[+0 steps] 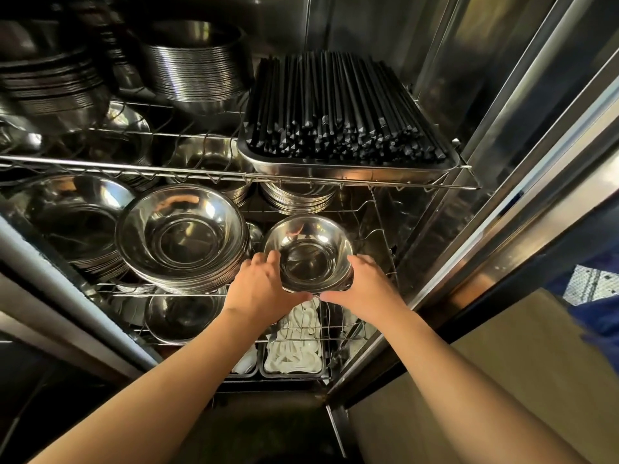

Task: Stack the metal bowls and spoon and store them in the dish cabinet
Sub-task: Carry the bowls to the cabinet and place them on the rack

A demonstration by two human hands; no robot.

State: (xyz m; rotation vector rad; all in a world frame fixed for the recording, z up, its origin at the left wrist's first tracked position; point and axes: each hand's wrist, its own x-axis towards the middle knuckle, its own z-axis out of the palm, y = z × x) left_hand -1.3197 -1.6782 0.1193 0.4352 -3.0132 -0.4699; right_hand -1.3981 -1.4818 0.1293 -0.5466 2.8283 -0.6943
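I am holding a small metal bowl (pixel 310 252) between both hands at the front of the middle wire shelf (pixel 378 226) of the dish cabinet (pixel 445 95). My left hand (pixel 264 289) is cupping the bowl's left side, fingers curling up to its rim, and my right hand (pixel 363 284) is cupping its right side, the two thumbs nearly meeting beneath its near edge. I cannot tell whether the bowl is resting on the wires or hanging in my grip, nor whether other bowls are nested under it. Just beside it on the left, a stack of wider bowls (pixel 182 237) is sitting on the same shelf, with another stack (pixel 78 222) further left. The upper shelf is overhanging us, carrying a steel tray (pixel 348 169) packed with black chopsticks (pixel 335 108) and tall piles of nested bowls (pixel 196 68) behind. Below my wrists, white spoons (pixel 294 349) are lying in a bin on the lower shelf, beside a further bowl (pixel 184 316). The cabinet's shiny steel door frame (pixel 522 182) is standing open at my right, next to a tan surface (pixel 502 356)
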